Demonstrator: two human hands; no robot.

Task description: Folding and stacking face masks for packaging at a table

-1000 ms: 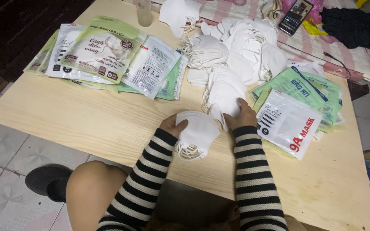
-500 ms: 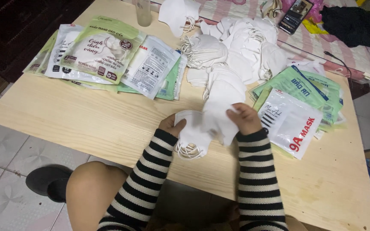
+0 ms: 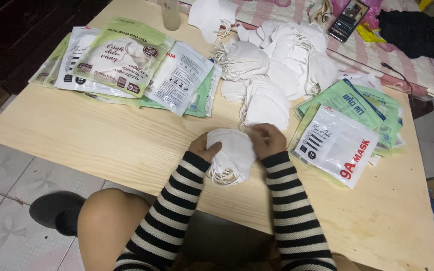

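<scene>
A small stack of white face masks (image 3: 232,153) with loose ear loops lies near the front of the wooden table (image 3: 101,145). My left hand (image 3: 203,148) grips its left edge. My right hand (image 3: 267,139) pinches its upper right corner. Both arms wear black-and-white striped sleeves. Just behind my hands spreads a heap of loose white masks (image 3: 277,75).
Flat mask packets (image 3: 126,65) are fanned out at the left; more green and white packets (image 3: 347,130) lie at the right. A glass (image 3: 171,14) stands at the table's far edge. A phone (image 3: 348,19) and dark cloth (image 3: 409,31) rest on the striped bed behind. My bare knee (image 3: 109,226) is below.
My right hand came back from the heap with a mask and laid it onto the stack. Both hands now hold the stack together; the left barely moved.
</scene>
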